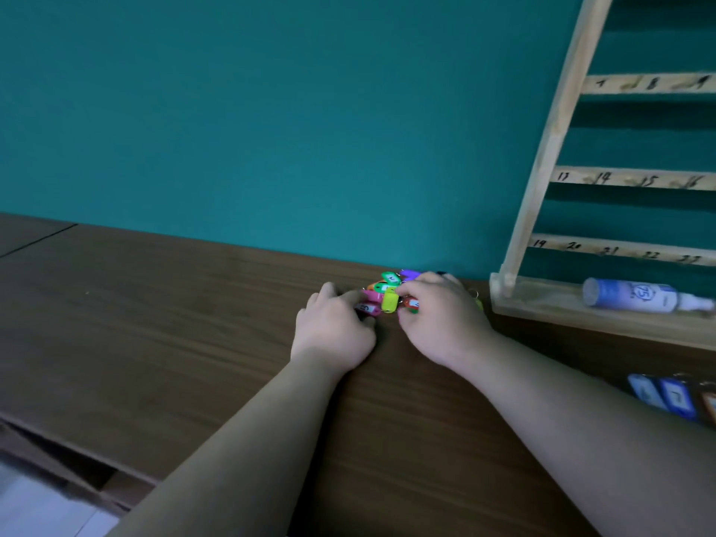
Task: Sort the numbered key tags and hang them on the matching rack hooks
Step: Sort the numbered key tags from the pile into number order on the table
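Key tags lie heaped just left of the rack; we judge sorting is under way. Our left hand and right hand curl over the heap, and we cannot tell whether either grasps anything. Next, isolate one tag and read it.

Place: indoors, and it reads as an office-style desk corner.
Wall: flat teal painted wall filling 12 o'clock.
Desk: long brown wood-grain desktop, sweeping from 9 to 5 o'clock.
Key station: pale wooden slatted rack at 2 o'clock, handwritten numbers on its bars; heap of coloured plastic key tags at centre, near its base.
Supplies: white-and-blue spray bottle marked 75, lying on the rack's base at 3 o'clock.
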